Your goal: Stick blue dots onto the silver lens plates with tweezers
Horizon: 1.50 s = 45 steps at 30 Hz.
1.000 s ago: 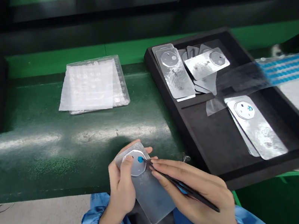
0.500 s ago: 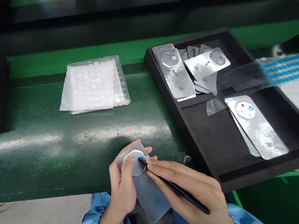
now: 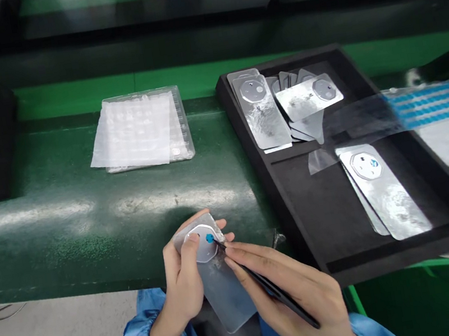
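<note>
My left hand [image 3: 185,273] grips a silver phone back cover [image 3: 230,297], the thumb pressing on its octagonal camera area. A small blue sticker [image 3: 210,238] sits in that area, right of my thumb. My right hand [image 3: 295,293] is closed around black tweezers [image 3: 281,295], whose tip points at the sticker's lower right edge. Whether the tip touches the sticker is hard to tell. The cover is tilted over the table's front edge, above my lap.
To the right lies a black divided tray [image 3: 298,202] with several silver covers [image 3: 265,116] at the back and more covers [image 3: 386,193] in front. A strip of blue stickers [image 3: 439,100] hangs over it. Left of it is a clear plastic tray [image 3: 188,134] under white sheets [image 3: 137,130].
The tweezers' tip has drawn back slightly down and right from the blue sticker, which now shows more fully. My left hand and the cover stay almost still.
</note>
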Motion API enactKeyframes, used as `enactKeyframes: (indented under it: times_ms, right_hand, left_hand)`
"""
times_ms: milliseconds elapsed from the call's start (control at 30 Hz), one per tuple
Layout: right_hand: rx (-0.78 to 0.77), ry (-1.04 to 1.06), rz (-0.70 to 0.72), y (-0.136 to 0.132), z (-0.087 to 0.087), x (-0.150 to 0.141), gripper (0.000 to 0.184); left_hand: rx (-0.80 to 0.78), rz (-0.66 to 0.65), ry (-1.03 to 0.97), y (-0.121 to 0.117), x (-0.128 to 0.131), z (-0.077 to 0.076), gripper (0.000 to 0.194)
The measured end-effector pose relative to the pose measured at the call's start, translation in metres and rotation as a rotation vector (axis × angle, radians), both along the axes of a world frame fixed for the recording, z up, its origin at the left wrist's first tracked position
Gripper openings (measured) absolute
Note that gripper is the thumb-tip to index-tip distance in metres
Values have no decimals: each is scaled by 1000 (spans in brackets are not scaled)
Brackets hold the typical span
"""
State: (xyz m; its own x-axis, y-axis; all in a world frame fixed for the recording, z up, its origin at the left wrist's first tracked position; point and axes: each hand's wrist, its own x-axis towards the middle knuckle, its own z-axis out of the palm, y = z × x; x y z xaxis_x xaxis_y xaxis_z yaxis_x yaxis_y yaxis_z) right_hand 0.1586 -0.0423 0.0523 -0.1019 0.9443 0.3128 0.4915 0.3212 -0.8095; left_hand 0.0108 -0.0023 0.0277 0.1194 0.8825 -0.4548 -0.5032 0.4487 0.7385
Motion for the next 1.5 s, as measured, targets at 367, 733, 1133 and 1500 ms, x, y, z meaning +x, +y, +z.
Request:
enactKeyframes:
  times_ms: [367, 733, 1133, 1500]
  right_hand:
    - [-60, -46, 27, 25, 25, 17, 26]
    - [119, -400, 190, 45, 5, 13, 26]
    - [203, -561, 275, 51, 11, 13, 22]
    - [215, -551, 292, 51, 7, 14, 26]
  left_hand:
    - [46, -44, 169, 0, -3, -2, 33]
    - [125, -93, 278, -1, -5, -4, 30]
    - [197, -125, 274, 0, -6, -5, 30]
    - [177, -104, 260, -2, -5, -4, 30]
